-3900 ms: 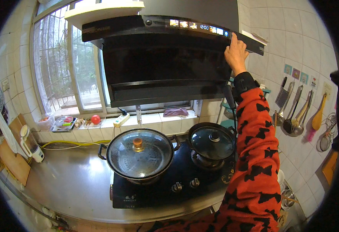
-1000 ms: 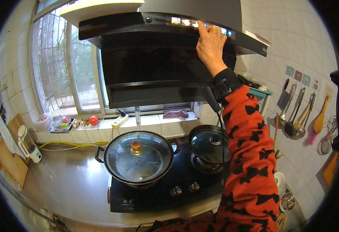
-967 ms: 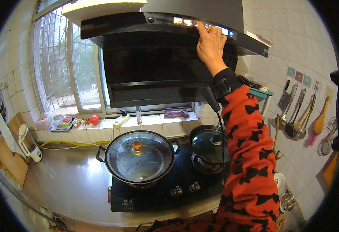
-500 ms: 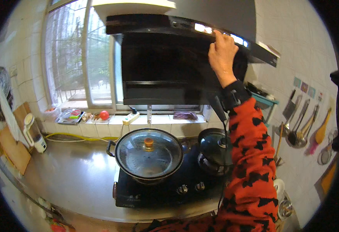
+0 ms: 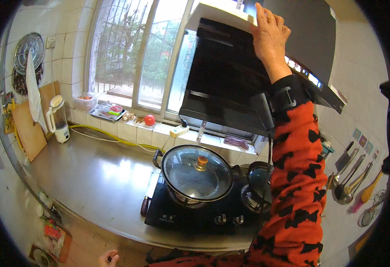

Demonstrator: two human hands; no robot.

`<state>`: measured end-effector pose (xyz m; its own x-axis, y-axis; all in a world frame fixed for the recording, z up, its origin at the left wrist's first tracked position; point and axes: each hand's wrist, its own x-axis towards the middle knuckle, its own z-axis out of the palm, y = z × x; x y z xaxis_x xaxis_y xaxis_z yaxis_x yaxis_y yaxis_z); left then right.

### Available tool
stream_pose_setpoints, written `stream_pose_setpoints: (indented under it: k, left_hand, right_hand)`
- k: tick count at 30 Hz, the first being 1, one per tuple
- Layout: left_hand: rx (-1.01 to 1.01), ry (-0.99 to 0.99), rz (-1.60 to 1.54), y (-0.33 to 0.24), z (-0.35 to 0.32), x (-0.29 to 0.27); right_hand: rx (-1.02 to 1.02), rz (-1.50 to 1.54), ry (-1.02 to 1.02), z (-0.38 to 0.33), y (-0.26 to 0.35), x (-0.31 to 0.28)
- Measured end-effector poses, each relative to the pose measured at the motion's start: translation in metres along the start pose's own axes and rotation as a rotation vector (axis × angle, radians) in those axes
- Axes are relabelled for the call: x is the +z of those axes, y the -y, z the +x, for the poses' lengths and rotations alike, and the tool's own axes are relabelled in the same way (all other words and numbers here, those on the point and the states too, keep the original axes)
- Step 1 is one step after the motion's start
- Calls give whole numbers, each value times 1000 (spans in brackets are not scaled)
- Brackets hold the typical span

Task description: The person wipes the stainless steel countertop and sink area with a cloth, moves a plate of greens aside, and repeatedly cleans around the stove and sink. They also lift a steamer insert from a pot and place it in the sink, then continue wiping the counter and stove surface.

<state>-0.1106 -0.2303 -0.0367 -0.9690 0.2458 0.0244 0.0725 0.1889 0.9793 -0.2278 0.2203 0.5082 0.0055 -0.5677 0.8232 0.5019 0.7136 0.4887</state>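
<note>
R hand (image 5: 271,38) up top, right of ctr, fingers part-bent, gripping nothing visible, contact unclear, and it's nearest the range hood (image 5: 224,78), upper ctr, below-left of those fingertips, long axis slanting down to frame right, lit display strip (image 5: 298,68) beside the wrist! L hand (image 5: 109,259), bottom edge, well apart, mostly cropped, grip can't tell.

Daylight thru window (image 5: 123,53), w/ glare on steel counter (image 5: 114,171); hood (image 5: 230,71) v. dark; edges bent, corners blk.
</note>
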Motion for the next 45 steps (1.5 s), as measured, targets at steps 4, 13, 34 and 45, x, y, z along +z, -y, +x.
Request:
stream_pose_setpoints:
  k: [4, 13, 34, 45]
  left_hand:
    - [-22, -84, -12, 10, -10, -17]
    - [-44, -117, -1, 19, -16, -42]
    - [-103, -88, -3, 38, 13, -63]
    - [-133, -4, -16, 30, 23, -63]
  right_hand:
    - [-103, -74, 181, 6, 1, 12]
    - [-152, -188, 268, 13, 20, 29]
    - [-175, -296, 456, 6, 25, 58]
    - [-63, -207, 266, -25, 31, 27]
